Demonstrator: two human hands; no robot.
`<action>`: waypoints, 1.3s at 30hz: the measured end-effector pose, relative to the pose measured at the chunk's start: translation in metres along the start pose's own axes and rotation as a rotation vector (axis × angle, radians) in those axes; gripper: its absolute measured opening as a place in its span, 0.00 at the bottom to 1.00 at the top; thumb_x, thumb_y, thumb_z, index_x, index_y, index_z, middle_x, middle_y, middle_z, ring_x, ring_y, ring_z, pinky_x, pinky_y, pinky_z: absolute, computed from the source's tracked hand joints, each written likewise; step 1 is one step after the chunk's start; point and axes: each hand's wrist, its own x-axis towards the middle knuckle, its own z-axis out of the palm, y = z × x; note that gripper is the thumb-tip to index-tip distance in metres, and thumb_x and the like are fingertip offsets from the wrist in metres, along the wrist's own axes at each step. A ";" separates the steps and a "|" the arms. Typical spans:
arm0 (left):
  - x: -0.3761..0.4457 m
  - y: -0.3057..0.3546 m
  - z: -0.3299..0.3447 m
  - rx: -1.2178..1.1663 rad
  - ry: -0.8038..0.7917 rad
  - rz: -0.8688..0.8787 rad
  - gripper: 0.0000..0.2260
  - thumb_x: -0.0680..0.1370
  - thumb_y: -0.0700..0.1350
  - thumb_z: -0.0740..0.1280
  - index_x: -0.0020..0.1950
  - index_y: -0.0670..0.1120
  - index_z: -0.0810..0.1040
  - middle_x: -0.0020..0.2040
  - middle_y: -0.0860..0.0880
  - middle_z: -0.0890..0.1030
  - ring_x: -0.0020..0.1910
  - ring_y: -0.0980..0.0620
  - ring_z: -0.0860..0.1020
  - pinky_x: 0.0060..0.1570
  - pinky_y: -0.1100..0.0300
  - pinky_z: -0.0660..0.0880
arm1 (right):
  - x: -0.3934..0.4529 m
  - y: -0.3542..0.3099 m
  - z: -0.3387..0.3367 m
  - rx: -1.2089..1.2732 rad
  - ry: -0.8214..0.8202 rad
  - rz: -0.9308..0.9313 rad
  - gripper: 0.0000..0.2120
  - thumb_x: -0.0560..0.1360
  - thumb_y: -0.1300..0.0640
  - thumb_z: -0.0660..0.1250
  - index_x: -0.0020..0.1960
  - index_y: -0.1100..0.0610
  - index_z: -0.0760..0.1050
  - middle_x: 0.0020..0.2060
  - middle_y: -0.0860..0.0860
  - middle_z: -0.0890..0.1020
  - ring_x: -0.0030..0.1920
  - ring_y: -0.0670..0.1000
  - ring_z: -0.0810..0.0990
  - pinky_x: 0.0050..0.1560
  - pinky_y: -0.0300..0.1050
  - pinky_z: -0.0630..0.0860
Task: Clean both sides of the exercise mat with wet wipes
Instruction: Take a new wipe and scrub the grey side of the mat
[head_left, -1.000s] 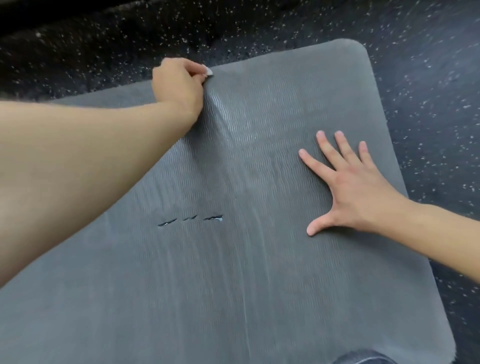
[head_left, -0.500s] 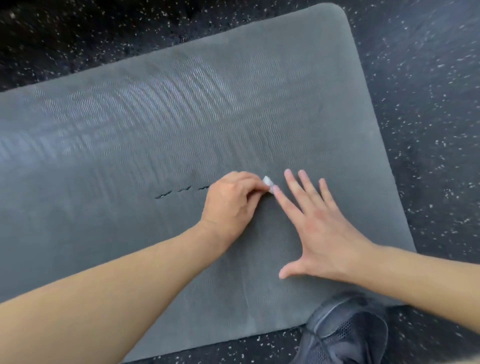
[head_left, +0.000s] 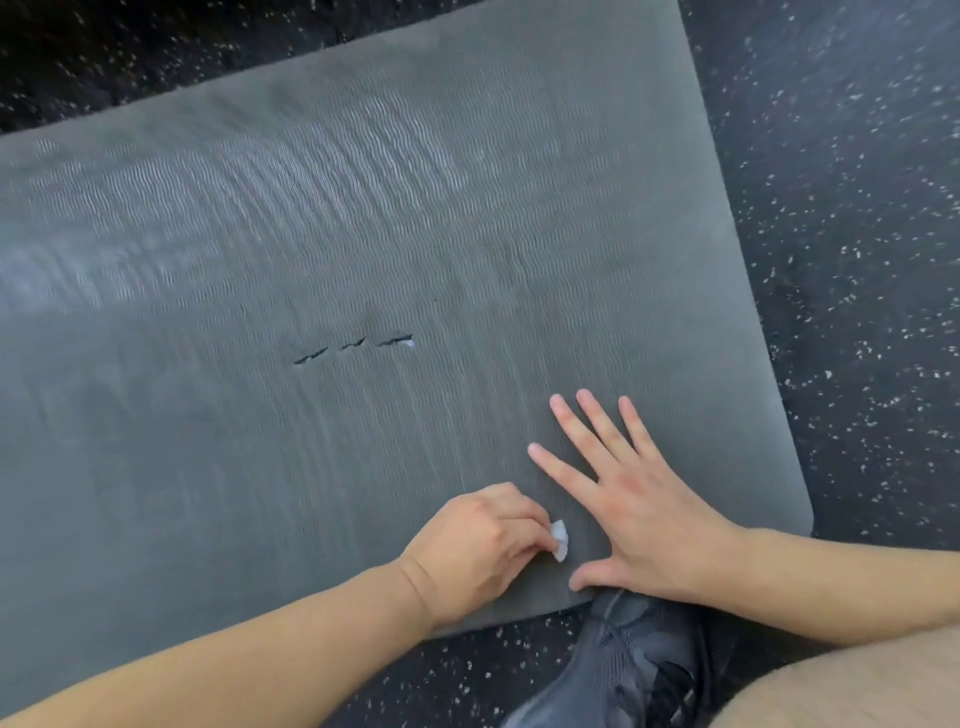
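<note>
Exercise mat (head_left: 363, 249): grey, ribbed foam, lying flat on the speckled black floor (head_left: 857, 260), its right end and near edge both in view; sheen across the far half suggests moisture from wiping, though glare cannot be ruled out. Three short tears (head_left: 353, 345) sit in a row near the middle. Wet wipe (head_left: 560, 540): small, white, crumpled, mostly hidden, only a tuft showing beside the knuckles, touching the mat close to its near edge. Left hand (head_left: 478, 551): fingers curled tight round the wipe, bunching it so that pressure can go through the knuckles into the ribbed surface. Right hand (head_left: 628, 499): flat on the mat just beside the left, fingers straight and spread, thumb near the edge, gripping nothing; judged to be pinning the light foam so it does not slide or ruck under the strokes. Dark shoe (head_left: 623, 670): on the floor, toe at the mat's near edge, below the right hand. Only the upper face shows; the underside presumably remains to be cleaned.
</note>
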 end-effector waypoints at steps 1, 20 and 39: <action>0.010 -0.004 -0.014 0.000 0.034 -0.016 0.06 0.81 0.43 0.68 0.52 0.50 0.85 0.52 0.55 0.82 0.48 0.52 0.79 0.51 0.57 0.77 | 0.004 0.008 -0.005 0.012 0.049 -0.009 0.63 0.62 0.21 0.71 0.86 0.49 0.52 0.85 0.62 0.40 0.84 0.66 0.39 0.79 0.76 0.48; 0.234 -0.163 -0.234 0.291 0.707 -0.631 0.05 0.76 0.50 0.71 0.47 0.59 0.86 0.48 0.61 0.86 0.50 0.60 0.82 0.56 0.66 0.75 | 0.081 0.138 -0.078 -0.055 0.093 0.361 0.73 0.49 0.08 0.55 0.81 0.38 0.25 0.81 0.55 0.26 0.83 0.63 0.31 0.83 0.63 0.42; 0.026 0.019 0.022 0.047 -0.011 -0.053 0.06 0.78 0.44 0.68 0.49 0.53 0.84 0.50 0.56 0.84 0.45 0.50 0.81 0.46 0.55 0.80 | -0.008 0.008 0.000 0.036 -0.013 0.161 0.74 0.57 0.18 0.70 0.86 0.58 0.43 0.84 0.64 0.38 0.83 0.66 0.36 0.81 0.73 0.48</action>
